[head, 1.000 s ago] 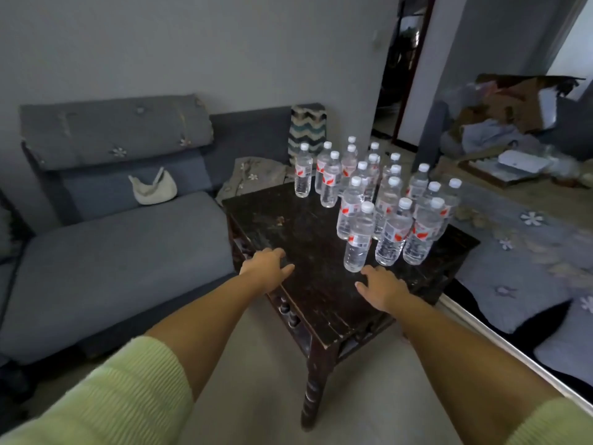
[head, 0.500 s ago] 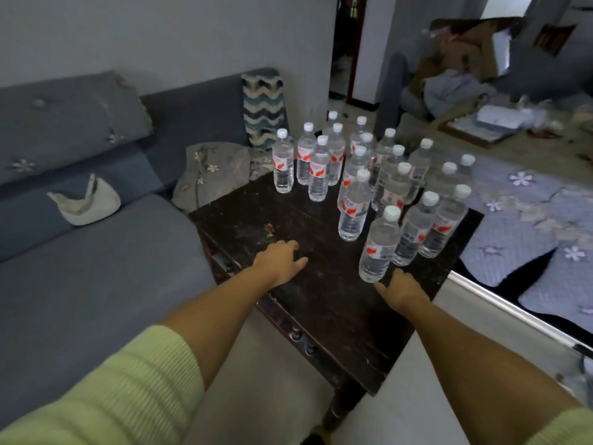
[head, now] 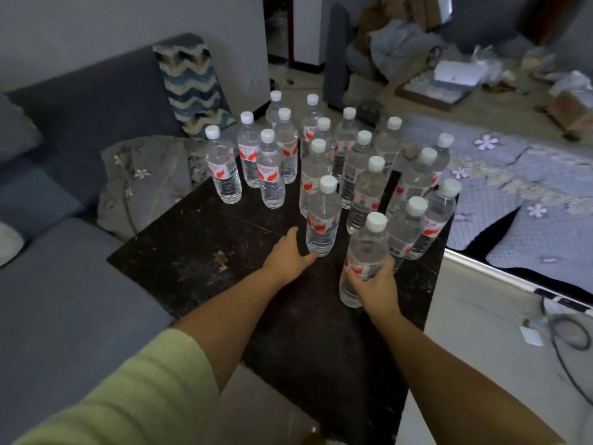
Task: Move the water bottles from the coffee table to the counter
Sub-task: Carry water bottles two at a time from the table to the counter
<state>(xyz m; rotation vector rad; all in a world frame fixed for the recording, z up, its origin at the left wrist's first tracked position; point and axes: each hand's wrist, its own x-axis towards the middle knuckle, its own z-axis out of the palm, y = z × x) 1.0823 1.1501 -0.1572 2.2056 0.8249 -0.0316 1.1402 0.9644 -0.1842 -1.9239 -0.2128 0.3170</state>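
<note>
Reaching forward with both arms, the person now has each hand at a bottle. Half a second ago both hands lay short of the bottles, on or over the bare wood.

Right hand (head: 373,285): grip holding the nearest bottle (head: 362,258) low on its body, fingers wrapped over the label, thumb on the left side. Bottle upright, base on the dark worktop (head: 199,252). Earlier this hand was just below the same bottle, not around it.

Left hand (head: 287,256): grip wide, thumb up beside the second bottle (head: 322,216), fingertips at its base. Contact likely at the base; whether the fingers wrap round it cannot be told. Earlier this hand was well apart from any bottle.

Remaining bottles (head: 321,155): standing upright in a cluster on the far half of the worktop, white caps, red-and-white labels. None has shifted within the cluster.

View has closed in on the worktop since the earlier frame. Grey sofa (head: 64,284) to the left, zigzag cushion (head: 192,88) behind the bottles, flowered quilt (head: 529,194) to the right.
</note>
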